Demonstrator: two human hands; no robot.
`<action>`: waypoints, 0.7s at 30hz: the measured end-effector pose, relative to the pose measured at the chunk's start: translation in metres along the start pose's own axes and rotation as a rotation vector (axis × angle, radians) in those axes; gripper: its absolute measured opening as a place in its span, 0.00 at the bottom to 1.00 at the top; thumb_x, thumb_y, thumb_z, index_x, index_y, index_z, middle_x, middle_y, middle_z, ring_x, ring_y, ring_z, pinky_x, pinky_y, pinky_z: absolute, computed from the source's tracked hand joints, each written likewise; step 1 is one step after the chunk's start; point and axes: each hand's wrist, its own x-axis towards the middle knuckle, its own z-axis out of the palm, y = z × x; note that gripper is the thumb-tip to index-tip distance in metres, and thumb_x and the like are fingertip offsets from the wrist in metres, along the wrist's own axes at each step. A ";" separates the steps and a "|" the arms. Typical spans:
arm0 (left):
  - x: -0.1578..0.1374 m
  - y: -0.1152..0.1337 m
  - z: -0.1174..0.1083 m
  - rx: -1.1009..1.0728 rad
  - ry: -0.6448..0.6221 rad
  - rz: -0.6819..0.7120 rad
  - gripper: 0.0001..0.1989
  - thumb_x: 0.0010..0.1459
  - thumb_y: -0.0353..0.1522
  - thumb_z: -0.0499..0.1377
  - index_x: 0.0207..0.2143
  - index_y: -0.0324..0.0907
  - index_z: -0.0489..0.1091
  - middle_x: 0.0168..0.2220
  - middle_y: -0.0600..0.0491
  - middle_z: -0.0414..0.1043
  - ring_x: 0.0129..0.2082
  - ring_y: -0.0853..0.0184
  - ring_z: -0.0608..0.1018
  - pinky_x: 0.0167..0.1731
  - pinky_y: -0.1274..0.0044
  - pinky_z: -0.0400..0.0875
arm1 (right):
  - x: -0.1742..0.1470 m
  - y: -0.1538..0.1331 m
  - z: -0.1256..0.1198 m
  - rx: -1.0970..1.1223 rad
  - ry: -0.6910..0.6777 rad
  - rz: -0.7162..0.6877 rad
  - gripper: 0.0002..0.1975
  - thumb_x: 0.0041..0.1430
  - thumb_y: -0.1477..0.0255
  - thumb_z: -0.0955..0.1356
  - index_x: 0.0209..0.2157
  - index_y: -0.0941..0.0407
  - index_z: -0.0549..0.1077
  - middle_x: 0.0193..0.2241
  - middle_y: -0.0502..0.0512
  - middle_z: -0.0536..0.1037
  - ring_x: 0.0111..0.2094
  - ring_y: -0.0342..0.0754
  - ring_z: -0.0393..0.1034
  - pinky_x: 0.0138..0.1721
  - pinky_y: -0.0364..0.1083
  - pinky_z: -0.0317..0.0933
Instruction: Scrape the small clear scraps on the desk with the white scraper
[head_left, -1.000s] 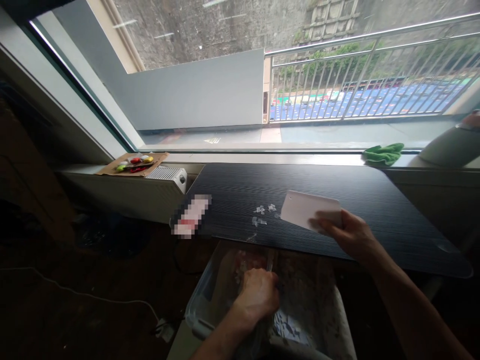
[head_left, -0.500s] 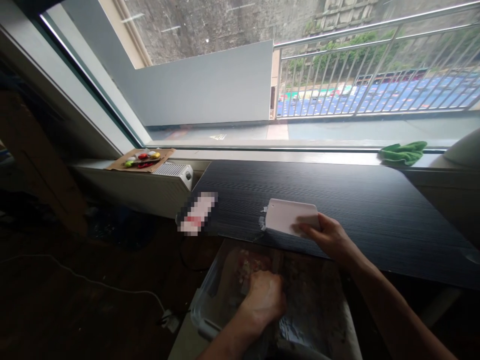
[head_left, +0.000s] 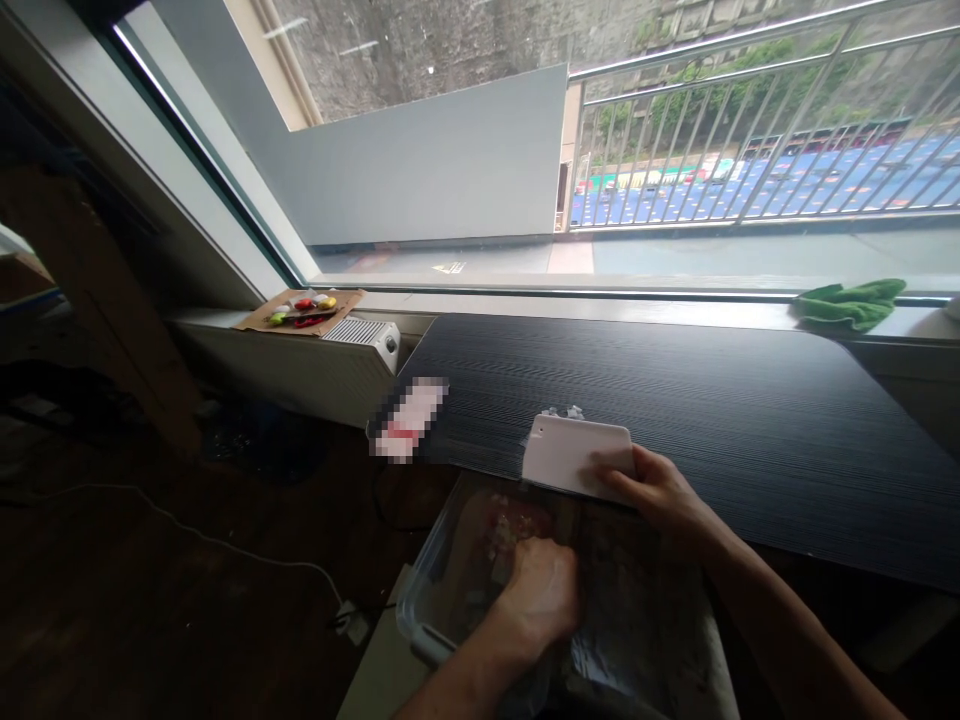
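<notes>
My right hand (head_left: 660, 490) grips a flat white scraper (head_left: 559, 455), with rounded corners and a small hole in one, by its right end. The thumb lies on top of it. The scraper is at the near edge of the dark table (head_left: 675, 390). Small whitish scraps (head_left: 574, 411) lie along its far side. Lower down, my left hand (head_left: 544, 590) is closed over a clear plastic bin (head_left: 442, 560). Its fingertips are hidden, so what it holds cannot be made out. Light and reddish bits (head_left: 510, 520) lie in the bin just beyond that hand.
A blurred-out pale object (head_left: 411, 418) lies at the table's left end. Behind the table, a green cloth (head_left: 851, 305) rests on the sill. Cardboard with colourful small items (head_left: 304, 310) sits by the radiator (head_left: 367, 345). A white cable (head_left: 247, 555) runs across the floor.
The scraper has come nearer to the table's front edge. Scraps that were at its left end now show on its far side. My left hand stays over the bin; the view has shifted slightly.
</notes>
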 end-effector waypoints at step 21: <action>-0.003 -0.002 0.004 -0.037 0.047 0.006 0.15 0.49 0.28 0.52 0.37 0.34 0.75 0.34 0.38 0.75 0.38 0.54 0.77 0.40 0.68 0.71 | 0.016 0.001 0.000 -0.011 0.187 -0.066 0.21 0.41 0.58 0.73 0.35 0.57 0.76 0.32 0.56 0.81 0.33 0.52 0.75 0.37 0.49 0.69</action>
